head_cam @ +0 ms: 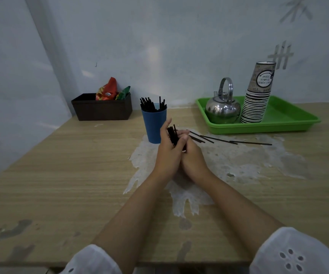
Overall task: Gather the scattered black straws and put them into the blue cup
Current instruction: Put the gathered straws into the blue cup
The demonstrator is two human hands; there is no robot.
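**Straws bunched between your two hands, beside the cup**

Your left hand (pixel 167 153) and right hand (pixel 193 157) meet palm to palm near the middle of the table (pixel 61 175). Together they clasp a bundle of black straws (pixel 172 135). Your left fingers wrap its far side, and your right fingers and thumb curl across it from the right. The thin, stiff sticks poke up and away from your fists, their ends uneven.

Just beyond your left hand, on its left, stands the blue cup (pixel 153 125), a smooth, tapered plastic tumbler. It already holds a spray of upright straws (pixel 151 104) that fan out above its rim.

To the right of your hands, a few loose straws (pixel 219 139) lie flat in a ragged line. They rest on a pale patch (pixel 238 161) where the wood-grain laminate has peeled.

Far right, a glossy green tray (pixel 290 119) carries a round, shiny steel kettle (pixel 221 109) and a tall stack of paper cups (pixel 256 99), printed and upside down.

Far left, against the wall, a dark rectangular box (pixel 102 109) holds crinkled red and green packets (pixel 108 91).

White eyelet sleeves (pixel 297 254) cover your forearms at the near edge.
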